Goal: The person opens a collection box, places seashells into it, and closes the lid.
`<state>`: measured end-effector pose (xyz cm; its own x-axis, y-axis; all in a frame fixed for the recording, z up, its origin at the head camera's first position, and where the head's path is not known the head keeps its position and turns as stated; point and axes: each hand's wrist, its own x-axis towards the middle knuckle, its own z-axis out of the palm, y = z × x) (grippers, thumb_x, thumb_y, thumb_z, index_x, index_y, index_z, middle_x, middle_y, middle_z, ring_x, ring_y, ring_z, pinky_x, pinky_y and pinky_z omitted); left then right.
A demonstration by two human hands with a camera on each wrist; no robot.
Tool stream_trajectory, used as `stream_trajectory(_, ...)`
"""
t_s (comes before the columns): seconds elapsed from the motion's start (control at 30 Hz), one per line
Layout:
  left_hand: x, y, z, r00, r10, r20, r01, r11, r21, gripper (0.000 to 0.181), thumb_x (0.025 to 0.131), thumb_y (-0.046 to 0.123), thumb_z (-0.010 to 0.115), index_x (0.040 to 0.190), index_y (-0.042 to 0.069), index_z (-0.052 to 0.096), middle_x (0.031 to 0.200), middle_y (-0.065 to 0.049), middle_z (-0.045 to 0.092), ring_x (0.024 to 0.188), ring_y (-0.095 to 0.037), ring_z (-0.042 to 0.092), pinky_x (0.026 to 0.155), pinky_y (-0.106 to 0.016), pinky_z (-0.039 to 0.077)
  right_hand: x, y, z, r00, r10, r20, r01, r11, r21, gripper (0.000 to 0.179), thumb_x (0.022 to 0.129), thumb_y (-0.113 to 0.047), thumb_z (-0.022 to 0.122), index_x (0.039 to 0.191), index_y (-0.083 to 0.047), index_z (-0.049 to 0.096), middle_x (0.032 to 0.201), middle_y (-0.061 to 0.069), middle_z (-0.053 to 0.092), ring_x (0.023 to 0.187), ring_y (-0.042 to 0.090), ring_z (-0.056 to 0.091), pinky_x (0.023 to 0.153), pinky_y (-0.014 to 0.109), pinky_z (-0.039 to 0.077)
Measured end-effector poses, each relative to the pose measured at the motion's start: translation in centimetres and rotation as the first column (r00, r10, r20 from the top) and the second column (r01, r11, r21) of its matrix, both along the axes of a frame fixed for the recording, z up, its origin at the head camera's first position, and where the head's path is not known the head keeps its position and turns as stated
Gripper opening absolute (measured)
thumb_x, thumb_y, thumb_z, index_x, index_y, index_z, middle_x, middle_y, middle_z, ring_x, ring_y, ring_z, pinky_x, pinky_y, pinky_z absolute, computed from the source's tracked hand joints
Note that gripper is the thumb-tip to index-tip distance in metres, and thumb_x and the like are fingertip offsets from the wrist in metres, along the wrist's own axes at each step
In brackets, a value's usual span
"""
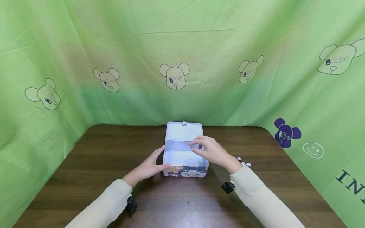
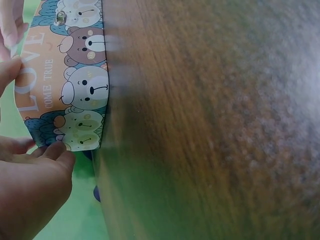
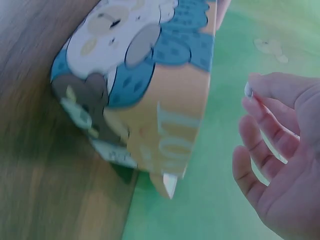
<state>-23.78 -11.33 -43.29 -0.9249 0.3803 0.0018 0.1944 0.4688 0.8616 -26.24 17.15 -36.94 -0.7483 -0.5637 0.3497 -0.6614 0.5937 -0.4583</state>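
Note:
An open tin box (image 1: 186,172) with cartoon bears and blue-white inside stands mid-table, its lid (image 1: 183,131) raised at the back. My left hand (image 1: 148,166) holds the box at its near left corner, thumb at the front rim and fingers along the left side; the left wrist view shows its bent fingers (image 2: 57,155) against the printed wall. Over the box's right half, my right hand (image 1: 209,150) pinches a small white piece (image 3: 248,89) between thumb and forefinger. The other fingers of that hand are loosely bent.
Several small white pieces (image 1: 248,164) lie on the brown wooden table (image 1: 114,152) to the right of the box, close by the right wrist. A green curtain (image 1: 137,104) with mouse-head prints hangs behind the table and along both sides.

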Motion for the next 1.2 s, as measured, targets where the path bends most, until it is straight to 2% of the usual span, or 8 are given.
stream_trajectory(0.4, 0.1, 0.0, 0.1, 1.000, 0.004, 0.011, -0.004, 1.000, 0.000, 0.091, 0.092, 0.040, 0.072, 0.162, 0.016, 0.019, 0.165, -0.014, 0.017, 0.149, -0.037, 0.017, 0.110, -0.067, 0.023, -0.3, -3.6, -0.9, 0.999, 0.033, 0.008, -0.033, 0.999, -0.015, 0.023, 0.096, -0.014, 0.069, 0.117, -0.007, 0.074, 0.107, -0.002, 0.068, 0.087, 0.019, 0.060, 0.072, 0.029, 0.049)
stream_trajectory(0.67, 0.1, 0.1, 0.1, 1.000, 0.006, 0.013, -0.006, 1.000, 0.003, 0.089, 0.093, 0.038, 0.072, 0.162, 0.015, 0.019, 0.164, -0.014, 0.018, 0.149, -0.038, 0.017, 0.109, -0.069, 0.023, -0.5, -5.4, -1.5, 0.998, 0.061, 0.018, -0.061, 0.998, -0.015, 0.023, 0.095, -0.011, 0.070, 0.116, -0.004, 0.074, 0.106, 0.004, 0.069, 0.085, 0.021, 0.060, 0.071, 0.027, 0.050)
stream_trajectory(0.87, 0.1, 0.0, 0.1, 1.000, 0.013, 0.022, -0.013, 1.000, 0.000, 0.092, 0.091, 0.042, 0.073, 0.162, 0.018, 0.019, 0.165, -0.014, 0.017, 0.149, -0.037, 0.017, 0.109, -0.069, 0.022, -0.9, -6.2, -2.2, 0.999, 0.025, 0.042, -0.026, 0.999, 0.019, 0.022, 0.095, -0.015, 0.070, 0.116, -0.007, 0.075, 0.107, 0.002, 0.069, 0.087, 0.020, 0.062, 0.072, 0.027, 0.049)
stream_trajectory(1.03, 0.2, -0.1, 0.1, 1.000, 0.014, 0.018, -0.014, 1.000, 0.003, 0.093, 0.091, 0.045, 0.073, 0.162, 0.017, 0.020, 0.165, -0.013, 0.017, 0.149, -0.038, 0.017, 0.109, -0.069, 0.023, -1.0, -6.7, -2.4, 0.994, 0.009, 0.109, -0.012, 1.000, 0.027, 0.023, 0.096, -0.015, 0.069, 0.117, -0.006, 0.074, 0.110, 0.004, 0.069, 0.088, 0.023, 0.062, 0.073, 0.029, 0.050)
stream_trajectory(1.2, 0.1, -0.1, 0.0, 1.000, 0.008, 0.010, -0.008, 1.000, -0.002, 0.092, 0.091, 0.042, 0.073, 0.162, 0.016, 0.020, 0.164, -0.014, 0.018, 0.149, -0.038, 0.018, 0.109, -0.069, 0.023, -1.2, -6.8, -2.5, 0.992, -0.018, 0.122, 0.013, 0.999, 0.040, 0.022, 0.095, -0.014, 0.070, 0.116, -0.007, 0.075, 0.108, 0.003, 0.068, 0.082, 0.016, 0.058, 0.070, 0.027, 0.049)
